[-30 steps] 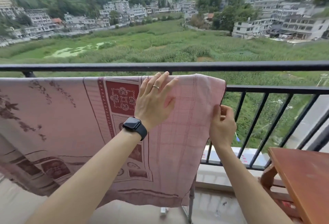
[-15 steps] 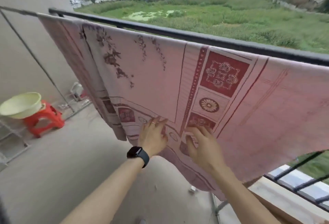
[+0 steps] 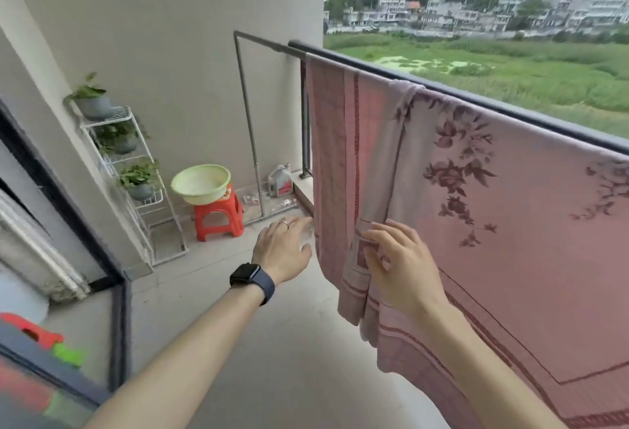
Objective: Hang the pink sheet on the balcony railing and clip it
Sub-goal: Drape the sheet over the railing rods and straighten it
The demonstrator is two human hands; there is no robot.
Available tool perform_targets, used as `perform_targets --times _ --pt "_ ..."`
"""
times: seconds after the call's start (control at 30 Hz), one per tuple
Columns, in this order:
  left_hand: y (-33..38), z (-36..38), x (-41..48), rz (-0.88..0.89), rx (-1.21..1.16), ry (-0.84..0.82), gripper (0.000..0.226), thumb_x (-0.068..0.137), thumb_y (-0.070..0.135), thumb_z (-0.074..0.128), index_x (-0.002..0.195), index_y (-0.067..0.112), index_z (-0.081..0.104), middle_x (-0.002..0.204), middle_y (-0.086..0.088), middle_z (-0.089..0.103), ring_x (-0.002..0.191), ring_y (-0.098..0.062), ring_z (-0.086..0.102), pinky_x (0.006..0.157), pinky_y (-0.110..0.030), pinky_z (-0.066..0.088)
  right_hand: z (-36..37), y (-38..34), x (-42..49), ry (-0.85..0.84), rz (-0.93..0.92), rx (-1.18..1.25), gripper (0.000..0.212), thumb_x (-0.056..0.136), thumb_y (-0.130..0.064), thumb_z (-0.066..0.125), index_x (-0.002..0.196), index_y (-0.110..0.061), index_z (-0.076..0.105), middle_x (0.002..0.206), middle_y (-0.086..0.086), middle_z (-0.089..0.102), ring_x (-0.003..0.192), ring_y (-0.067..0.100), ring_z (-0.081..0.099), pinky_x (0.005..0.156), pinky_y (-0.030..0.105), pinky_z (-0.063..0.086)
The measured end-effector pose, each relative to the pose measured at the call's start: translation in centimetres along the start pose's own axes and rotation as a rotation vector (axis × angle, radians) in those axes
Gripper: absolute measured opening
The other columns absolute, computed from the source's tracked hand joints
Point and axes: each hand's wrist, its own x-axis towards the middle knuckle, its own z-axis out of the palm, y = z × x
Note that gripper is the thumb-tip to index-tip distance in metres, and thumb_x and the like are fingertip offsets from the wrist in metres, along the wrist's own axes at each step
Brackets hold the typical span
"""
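Left hand (image 3: 282,248) blurred beside pink sheet (image 3: 510,224).

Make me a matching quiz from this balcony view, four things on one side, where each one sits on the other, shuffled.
1. pink sheet
2. basin
3. watch
4. potted plants

A. on the white rack
B. over the railing
C. on the red stool
D. on the left wrist

Pairs: 1-B, 2-C, 3-D, 4-A.

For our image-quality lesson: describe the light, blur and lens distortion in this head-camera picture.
Head view: soft, even daylight, no hard shadows; the railing curves slightly from the wide-angle lens; the door frame at lower left is smeared; the pink sheet pattern is fairly sharp.
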Motion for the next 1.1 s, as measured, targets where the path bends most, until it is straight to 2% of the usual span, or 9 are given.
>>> perform_targets --times 0.17,0.37,0.53,0.7,0.8,0.9,0.93,1.0,1.1 --pt "-6.0 -4.2 8.2 0.024 0.013 0.049 0.057 0.09 0.031 0.053 0.146 0.031 0.042 0.15 0.002 0.044 0.136 -0.022 0.041 0.111 -0.036 0.032 2.7 -2.3 9.7 0.023 -0.011 -0.019 0.027 0.091 -0.023 0.066 0.117 -0.026 0.07 0.13 -0.009 0.066 0.133 0.025 0.049 0.099 0.048 0.049" --pt "-9.0 -6.9 21.6 0.066 -0.153 0.082 0.055 0.088 0.032 0.056 0.142 0.032 0.046 0.147 0.005 0.046 0.134 -0.021 0.043 0.109 -0.035 0.036 5.0 -2.3 21.6 0.146 -0.05 -0.049 0.027 0.091 -0.025 0.067 0.118 -0.027 0.069 0.127 -0.01 0.066 0.13 0.021 0.05 0.103 0.042 0.047" --pt "-9.7 -8.9 36.7 0.082 -0.331 0.072 0.061 0.089 0.035 0.057 0.146 0.026 0.041 0.149 -0.003 0.044 0.137 -0.024 0.041 0.111 -0.037 0.036 7.1 -0.2 35.1 0.204 -0.068 -0.187 0.036 0.092 -0.031 0.063 0.127 -0.025 0.064 0.132 -0.007 0.064 0.133 0.022 0.047 0.107 0.044 0.044" --pt "-9.6 -9.4 50.1 0.009 -0.579 0.032 0.064 0.093 0.043 0.057 0.149 0.021 0.035 0.15 -0.006 0.042 0.137 -0.023 0.041 0.108 -0.034 0.035 8.7 0.7 49.0 0.124 0.034 -0.36 0.047 0.097 -0.044 0.051 0.14 -0.025 0.05 0.143 -0.003 0.055 0.136 0.023 0.041 0.105 0.044 0.041" --pt "-9.9 -8.2 56.3 -0.024 -0.762 -0.007 0.066 0.094 0.049 0.057 0.149 0.021 0.034 0.148 -0.003 0.044 0.133 -0.021 0.046 0.107 -0.035 0.041 10.5 1.0 56.4 -0.013 0.183 -0.339 0.049 0.099 -0.048 0.044 0.143 -0.026 0.047 0.137 -0.001 0.059 0.127 0.023 0.052 0.098 0.041 0.049" --pt "-10.6 -7.1 59.8 0.04 -0.901 -0.017 0.052 0.092 0.052 0.06 0.131 0.018 0.054 0.124 0.002 0.063 0.113 -0.016 0.061 0.085 -0.024 0.051 12.4 1.7 62.6 -0.2 0.322 -0.23 0.042 0.099 -0.054 0.042 0.124 -0.029 0.064 0.11 0.002 0.073 0.091 0.022 0.068 0.077 0.038 0.059" --pt "-11.2 -6.8 60.8 0.07 -0.93 -0.001 0.041 0.092 0.048 0.063 0.119 0.018 0.062 0.11 0.003 0.068 0.103 -0.015 0.066 0.078 -0.023 0.051 12.9 1.9 64.3 -0.249 0.348 -0.205 0.04 0.099 -0.054 0.044 0.114 -0.028 0.07 0.099 0.002 0.075 0.08 0.02 0.068 0.07 0.034 0.059" --pt "-12.6 -6.5 62.5 0.131 -0.954 0.003 0.027 0.09 0.043 0.067 0.103 0.02 0.068 0.093 0.005 0.071 0.088 -0.014 0.069 0.075 -0.028 0.055 13.9 2.1 67.0 -0.293 0.377 -0.189 0.034 0.098 -0.051 0.051 0.099 -0.026 0.074 0.083 0.0 0.073 0.064 0.013 0.063 0.053 0.024 0.05" --pt "-14.7 -7.0 64.8 0.246 -0.938 -0.006 0.036 0.084 0.053 0.07 0.101 0.022 0.071 0.09 0.006 0.074 0.085 -0.01 0.07 0.079 -0.034 0.059 15.4 2.1 69.6 -0.18 0.408 -0.225 0.019 0.093 -0.048 0.061 0.088 -0.034 0.073 0.084 -0.008 0.072 0.07 0.01 0.063 0.052 0.022 0.044"
